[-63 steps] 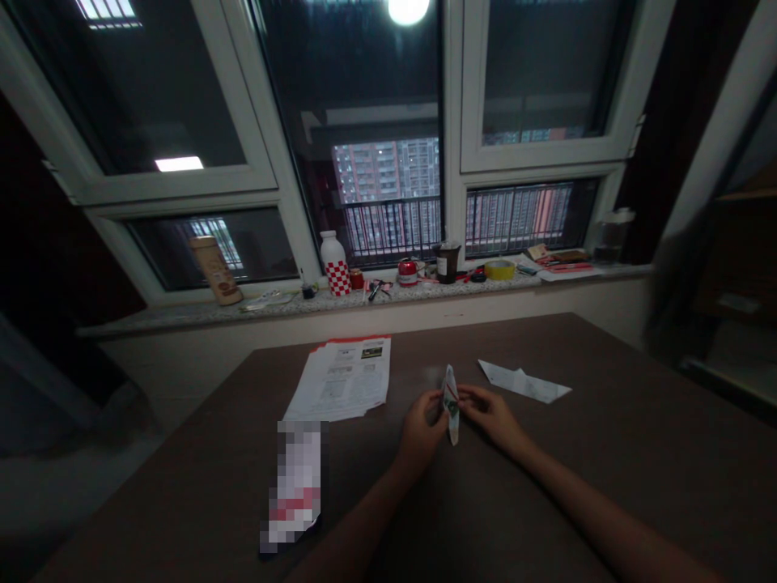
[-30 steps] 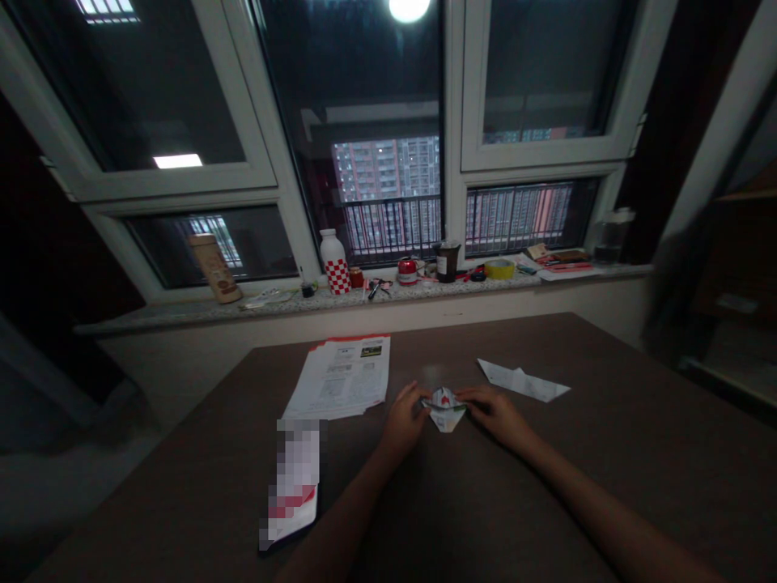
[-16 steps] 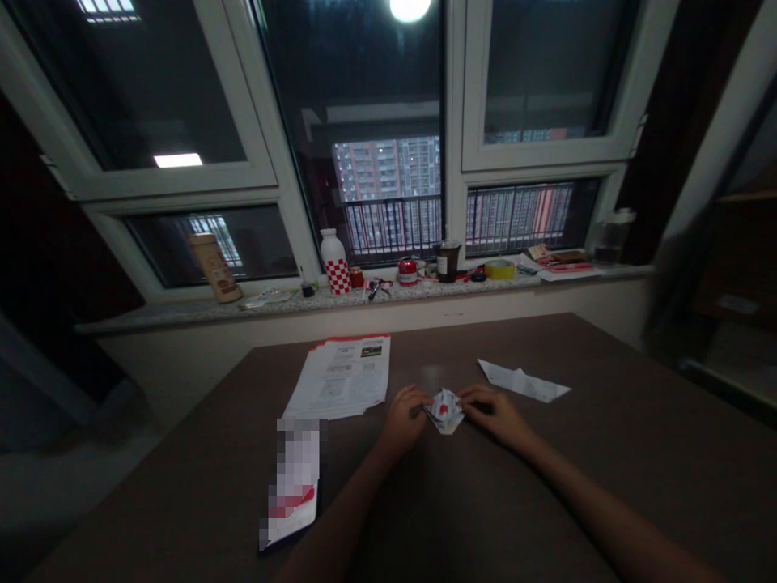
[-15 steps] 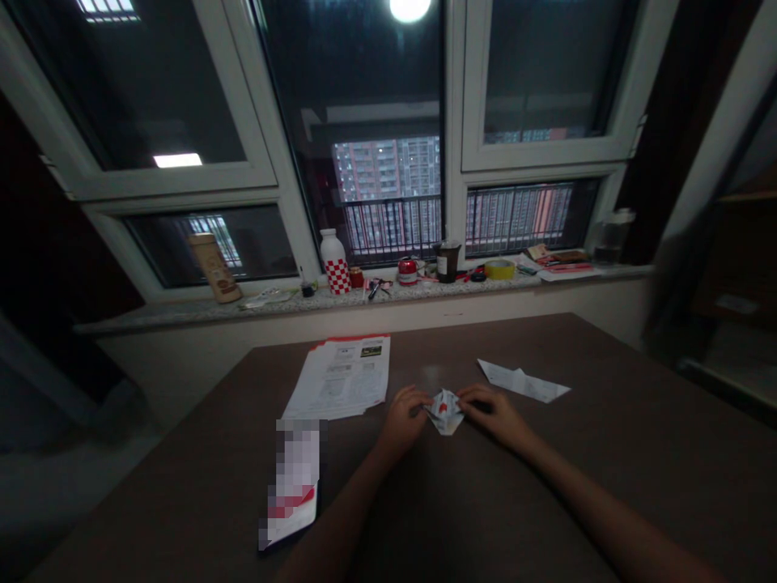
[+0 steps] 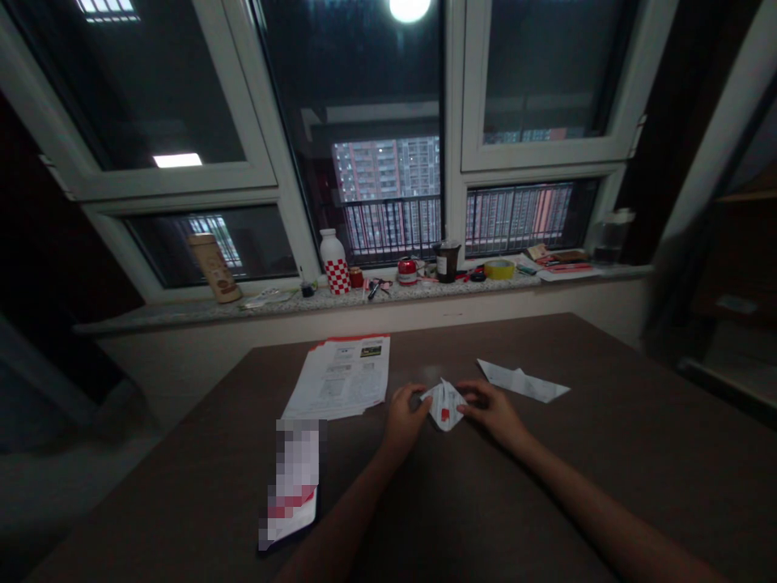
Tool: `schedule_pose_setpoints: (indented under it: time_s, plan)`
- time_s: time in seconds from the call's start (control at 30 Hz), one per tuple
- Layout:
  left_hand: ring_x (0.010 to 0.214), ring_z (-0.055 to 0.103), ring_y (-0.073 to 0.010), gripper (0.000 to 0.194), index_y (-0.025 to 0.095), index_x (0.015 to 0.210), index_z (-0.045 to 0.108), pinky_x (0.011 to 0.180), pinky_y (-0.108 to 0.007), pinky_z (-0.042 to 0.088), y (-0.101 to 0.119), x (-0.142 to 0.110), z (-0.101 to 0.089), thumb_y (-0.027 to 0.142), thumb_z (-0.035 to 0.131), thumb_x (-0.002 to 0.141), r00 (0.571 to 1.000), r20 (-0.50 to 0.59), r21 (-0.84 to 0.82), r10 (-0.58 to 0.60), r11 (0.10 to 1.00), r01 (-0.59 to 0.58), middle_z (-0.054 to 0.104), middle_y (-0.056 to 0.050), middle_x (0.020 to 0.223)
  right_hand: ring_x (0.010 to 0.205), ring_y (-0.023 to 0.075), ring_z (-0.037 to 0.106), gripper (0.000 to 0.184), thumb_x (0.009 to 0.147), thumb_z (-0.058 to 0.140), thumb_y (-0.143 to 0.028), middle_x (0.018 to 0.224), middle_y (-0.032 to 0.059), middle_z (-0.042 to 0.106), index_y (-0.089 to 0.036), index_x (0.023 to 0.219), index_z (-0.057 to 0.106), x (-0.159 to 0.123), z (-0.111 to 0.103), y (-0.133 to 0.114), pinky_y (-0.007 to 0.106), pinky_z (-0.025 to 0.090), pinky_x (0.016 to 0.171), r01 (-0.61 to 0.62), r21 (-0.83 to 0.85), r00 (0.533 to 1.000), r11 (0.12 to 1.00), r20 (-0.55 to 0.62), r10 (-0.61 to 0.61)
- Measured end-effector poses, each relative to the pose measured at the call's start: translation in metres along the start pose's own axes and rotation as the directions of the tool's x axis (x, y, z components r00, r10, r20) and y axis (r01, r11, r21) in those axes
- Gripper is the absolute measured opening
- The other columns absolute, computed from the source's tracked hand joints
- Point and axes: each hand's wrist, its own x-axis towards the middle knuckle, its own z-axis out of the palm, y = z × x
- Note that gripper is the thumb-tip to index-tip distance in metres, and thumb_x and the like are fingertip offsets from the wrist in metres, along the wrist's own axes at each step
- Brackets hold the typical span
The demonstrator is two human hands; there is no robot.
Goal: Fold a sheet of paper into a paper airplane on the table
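Note:
A small folded paper point(image 5: 446, 402), printed in grey with a red patch, lies diamond-shaped on the brown table between my hands. My left hand point(image 5: 408, 411) has its thumb and fingers closed on the left corner. From the other side, my right hand point(image 5: 490, 409) pinches the right corner with thumb and fingers. A thin flap stands up at the paper's top point. Just beyond my right hand rests a folded paper boat shape point(image 5: 523, 382), long and white, with a small peak in its middle.
To the left is a stack of printed sheets point(image 5: 343, 376), with a phone point(image 5: 295, 494), its screen blurred, nearer me. On the windowsill stand a tan bottle point(image 5: 214, 269), a checkered bottle point(image 5: 336, 265), a dark cup point(image 5: 447, 262) and a yellow tape roll point(image 5: 499, 270).
The folded paper between my hands has gone from a raised, partly opened form to a flatter diamond, its red patch now lower. Both hands stay at its sides, with fingers slightly shifted.

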Motion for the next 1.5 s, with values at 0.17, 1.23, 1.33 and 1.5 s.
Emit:
schedule_pose_setpoints:
  time_s: [0.17,1.23,1.33,1.5]
  plan:
    - [0.112,0.057,-0.0258,0.012,0.021,0.078,0.071,0.105,-0.049,0.036,0.000,0.002,0.000,0.031,0.065,0.079,0.999,-0.007,-0.002,0.046,0.999,-0.046,0.070,-0.006,0.105,0.092,0.0225,0.068,0.048,0.065,0.078,-0.044,0.114,0.0087,0.064,-0.021,0.106,0.066,0.001,0.001,-0.002,0.038,0.055,0.084,-0.003,0.114,1.000,0.993,-0.020,0.005]
    - [0.120,0.048,-0.0272,0.012,0.026,0.081,0.075,0.105,-0.053,0.035,0.023,-0.009,-0.003,0.017,0.067,0.081,0.950,-0.032,0.266,0.312,0.918,-0.293,0.068,-0.003,0.110,0.084,0.0226,0.066,0.022,0.076,0.068,-0.042,0.084,0.0065,0.073,-0.022,0.078,0.076,0.003,-0.014,-0.019,0.036,0.050,0.080,0.128,-0.154,0.990,0.980,-0.042,-0.136]
    - [0.119,0.049,-0.0268,0.012,0.025,0.080,0.075,0.103,-0.052,0.038,0.022,-0.009,-0.003,0.017,0.067,0.081,0.948,-0.055,0.247,0.313,0.924,-0.291,0.069,-0.003,0.109,0.083,0.0228,0.066,0.023,0.076,0.067,-0.043,0.083,0.0067,0.074,-0.022,0.077,0.076,0.002,-0.014,-0.019,0.036,0.051,0.081,0.115,-0.143,0.990,0.983,-0.062,-0.125]
    - [0.118,0.051,-0.0267,0.011,0.024,0.078,0.075,0.102,-0.051,0.039,0.020,-0.010,-0.002,0.017,0.067,0.081,0.951,-0.069,0.220,0.302,0.934,-0.280,0.069,-0.003,0.107,0.088,0.0242,0.066,0.023,0.078,0.066,-0.044,0.087,0.0072,0.074,-0.023,0.081,0.075,0.000,-0.013,-0.021,0.038,0.051,0.083,0.141,-0.175,0.987,0.974,-0.049,-0.152]
